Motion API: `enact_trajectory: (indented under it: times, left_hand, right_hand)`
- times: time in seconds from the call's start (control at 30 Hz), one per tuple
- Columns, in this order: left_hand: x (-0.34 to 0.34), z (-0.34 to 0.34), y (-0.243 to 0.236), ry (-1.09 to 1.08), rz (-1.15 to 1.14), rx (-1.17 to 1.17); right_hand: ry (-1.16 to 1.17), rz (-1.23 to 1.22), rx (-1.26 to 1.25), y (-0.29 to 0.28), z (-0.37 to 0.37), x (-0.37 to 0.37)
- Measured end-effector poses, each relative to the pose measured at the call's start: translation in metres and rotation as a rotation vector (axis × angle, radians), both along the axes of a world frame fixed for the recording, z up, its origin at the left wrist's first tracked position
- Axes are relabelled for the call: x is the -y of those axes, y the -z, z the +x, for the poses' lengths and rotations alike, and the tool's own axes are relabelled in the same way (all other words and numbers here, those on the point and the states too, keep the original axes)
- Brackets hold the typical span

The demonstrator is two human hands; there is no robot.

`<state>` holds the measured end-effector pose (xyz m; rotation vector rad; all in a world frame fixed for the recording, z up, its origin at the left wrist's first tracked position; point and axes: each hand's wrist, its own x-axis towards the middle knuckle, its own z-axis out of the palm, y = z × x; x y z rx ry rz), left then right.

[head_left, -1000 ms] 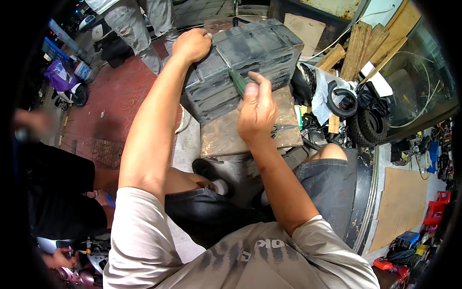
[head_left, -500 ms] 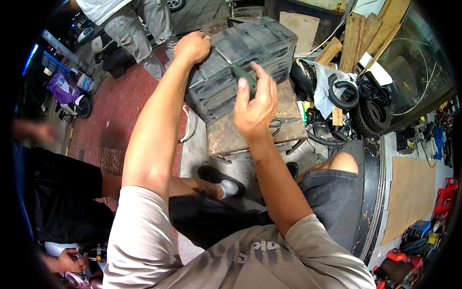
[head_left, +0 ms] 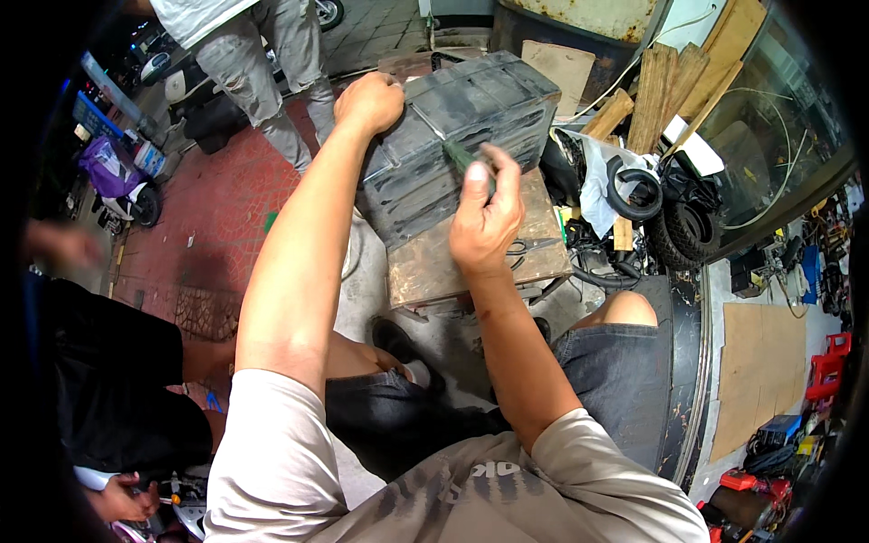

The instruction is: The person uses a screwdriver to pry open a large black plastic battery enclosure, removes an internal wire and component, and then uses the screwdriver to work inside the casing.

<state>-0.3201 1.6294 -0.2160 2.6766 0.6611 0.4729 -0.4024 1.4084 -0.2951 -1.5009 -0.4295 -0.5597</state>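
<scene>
A scuffed black plastic case [head_left: 493, 90], long and box-shaped, sits on a low worn wooden stand [head_left: 424, 274]. My left hand [head_left: 371, 104] is closed at the case's far left end, its fingers curled by the top edge and partly hidden. In my right hand [head_left: 489, 222] is a screwdriver [head_left: 459, 156] with a dark green handle, held at the case's near side. Its shaft points up and left to the upper edge of the case, where the tip seems to touch. On the stand, beside my right wrist, lies a pair of scissors [head_left: 534, 246] with black handles.
Tyres [head_left: 692, 231], wood planks [head_left: 659, 95] and a plastic bag crowd the right side. One person in grey jeans [head_left: 294, 77] stands beyond the case. Another person in black shorts [head_left: 127, 362] is close on my left. A purple-covered scooter [head_left: 113, 172] stands farther off.
The screwdriver's shaft stretched across the case top before; now little of it shows and its handle sits nearer the edge. My right fingers have curled in more. The view has shifted slightly.
</scene>
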Motion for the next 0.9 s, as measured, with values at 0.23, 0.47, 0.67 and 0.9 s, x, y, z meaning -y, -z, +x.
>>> enact_trajectory:
  times: [0.23, 0.47, 0.67, 0.9]
  left_hand:
    - [-0.001, 0.003, -0.001, 0.009, 0.005, 0.016]
    - [-0.001, 0.001, -0.002, 0.004, -0.006, 0.026]
    - [0.0, 0.0, -0.003, 0.02, 0.0, 0.014]
    - [0.001, -0.004, -0.004, -0.006, -0.021, 0.028]
  right_hand:
    - [0.145, -0.063, 0.272, 0.006, 0.007, -0.004]
    - [-0.109, -0.06, -0.233, -0.011, 0.0, 0.009]
    - [0.148, -0.029, 0.256, -0.003, 0.007, -0.001]
    - [0.15, -0.162, 0.323, -0.001, 0.01, 0.003]
